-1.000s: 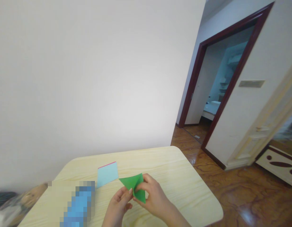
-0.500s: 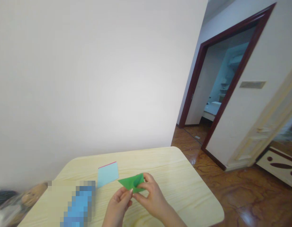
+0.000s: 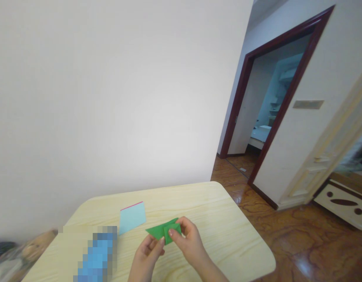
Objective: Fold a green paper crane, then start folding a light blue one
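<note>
Both my hands hold a folded piece of green origami paper above the pale wooden table. My right hand pinches its right end between thumb and fingers. My left hand presses the lower edge with its fingertips, and its point sticks out to the left. A light blue paper sheet with a pink edge lies flat on the table, left of my hands and not touched by them.
A blue object, pixelated and unclear, lies at the table's near left. A white wall rises behind the table. To the right, beyond the rounded table edge, are a wooden floor, a dark-framed doorway and a patterned white panel.
The green paper has gone from a tall, open triangular shape to a flatter, narrower fold with its point to the left. My hands have moved closer together. The blue sheet has not moved.
</note>
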The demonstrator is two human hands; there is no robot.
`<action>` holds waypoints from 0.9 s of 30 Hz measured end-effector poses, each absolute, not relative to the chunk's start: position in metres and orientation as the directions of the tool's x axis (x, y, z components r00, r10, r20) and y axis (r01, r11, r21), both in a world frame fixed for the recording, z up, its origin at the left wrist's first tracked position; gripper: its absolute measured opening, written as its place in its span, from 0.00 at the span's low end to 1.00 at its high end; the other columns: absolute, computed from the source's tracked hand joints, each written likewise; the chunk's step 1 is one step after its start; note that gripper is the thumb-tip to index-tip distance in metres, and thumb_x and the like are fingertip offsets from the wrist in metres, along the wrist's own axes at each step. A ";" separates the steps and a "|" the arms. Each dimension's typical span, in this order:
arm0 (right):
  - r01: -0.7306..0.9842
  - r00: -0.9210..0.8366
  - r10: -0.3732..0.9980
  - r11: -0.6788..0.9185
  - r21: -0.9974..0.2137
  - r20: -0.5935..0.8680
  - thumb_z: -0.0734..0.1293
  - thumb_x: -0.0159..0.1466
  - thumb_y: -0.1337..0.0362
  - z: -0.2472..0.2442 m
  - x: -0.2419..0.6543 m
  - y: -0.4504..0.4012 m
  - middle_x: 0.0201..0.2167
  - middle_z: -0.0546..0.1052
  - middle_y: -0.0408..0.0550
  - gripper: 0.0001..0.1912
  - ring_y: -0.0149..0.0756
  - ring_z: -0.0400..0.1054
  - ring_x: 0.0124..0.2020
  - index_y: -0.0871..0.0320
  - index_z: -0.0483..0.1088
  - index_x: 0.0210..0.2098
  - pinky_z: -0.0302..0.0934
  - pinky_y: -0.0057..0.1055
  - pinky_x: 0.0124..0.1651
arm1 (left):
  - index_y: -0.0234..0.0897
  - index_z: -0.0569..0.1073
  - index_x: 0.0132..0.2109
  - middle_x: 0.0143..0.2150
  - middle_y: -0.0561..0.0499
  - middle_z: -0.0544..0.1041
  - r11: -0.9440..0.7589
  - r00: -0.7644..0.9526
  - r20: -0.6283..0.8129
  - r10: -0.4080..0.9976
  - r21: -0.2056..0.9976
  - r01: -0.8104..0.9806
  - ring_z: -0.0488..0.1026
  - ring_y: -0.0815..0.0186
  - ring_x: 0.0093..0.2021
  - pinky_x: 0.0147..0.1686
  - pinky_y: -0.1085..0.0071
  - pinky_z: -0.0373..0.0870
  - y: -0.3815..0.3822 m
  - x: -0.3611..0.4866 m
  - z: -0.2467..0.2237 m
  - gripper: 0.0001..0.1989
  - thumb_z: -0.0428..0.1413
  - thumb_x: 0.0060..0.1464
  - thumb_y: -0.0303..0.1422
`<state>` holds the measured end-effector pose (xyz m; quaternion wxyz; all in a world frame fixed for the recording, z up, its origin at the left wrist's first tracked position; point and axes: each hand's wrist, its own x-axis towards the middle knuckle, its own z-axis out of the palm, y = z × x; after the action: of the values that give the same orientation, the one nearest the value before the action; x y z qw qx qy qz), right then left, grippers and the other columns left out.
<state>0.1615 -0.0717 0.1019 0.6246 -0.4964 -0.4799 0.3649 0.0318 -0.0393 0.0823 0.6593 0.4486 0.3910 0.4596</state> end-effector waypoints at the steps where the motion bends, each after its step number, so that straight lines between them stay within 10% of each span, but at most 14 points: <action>1: 0.036 0.282 0.931 0.230 -0.973 0.230 0.67 0.53 0.67 0.101 0.161 -0.072 0.22 0.69 0.41 0.06 0.32 0.63 0.27 0.59 0.63 0.25 0.58 0.28 0.32 | 0.36 0.76 0.32 0.25 0.52 0.78 0.173 0.244 -0.105 0.964 0.946 -0.273 0.71 0.66 0.26 0.26 0.73 0.65 -0.041 0.032 0.084 0.20 0.65 0.32 0.43; 10: -0.111 0.309 0.929 0.248 -0.962 0.204 0.67 0.54 0.65 0.093 0.160 -0.071 0.21 0.66 0.36 0.17 0.28 0.61 0.23 0.57 0.60 0.42 0.53 0.25 0.27 | 0.35 0.76 0.27 0.18 0.54 0.75 0.147 0.225 -0.087 0.971 0.953 -0.265 0.71 0.64 0.24 0.28 0.71 0.67 -0.043 0.032 0.097 0.17 0.67 0.28 0.40; 27: -0.197 0.295 0.947 0.192 -0.962 0.128 0.70 0.51 0.52 0.101 0.160 -0.073 0.23 0.74 0.44 0.19 0.30 0.66 0.23 0.61 0.68 0.33 0.58 0.26 0.27 | 0.34 0.76 0.29 0.22 0.51 0.78 0.133 0.169 -0.093 0.981 0.962 -0.240 0.69 0.66 0.24 0.24 0.74 0.64 -0.045 0.033 0.093 0.19 0.66 0.29 0.43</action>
<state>0.1604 -0.0733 0.1011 0.6576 -0.4639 -0.4042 0.4347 0.0335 -0.0454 0.0933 0.6243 0.4412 0.4202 0.4889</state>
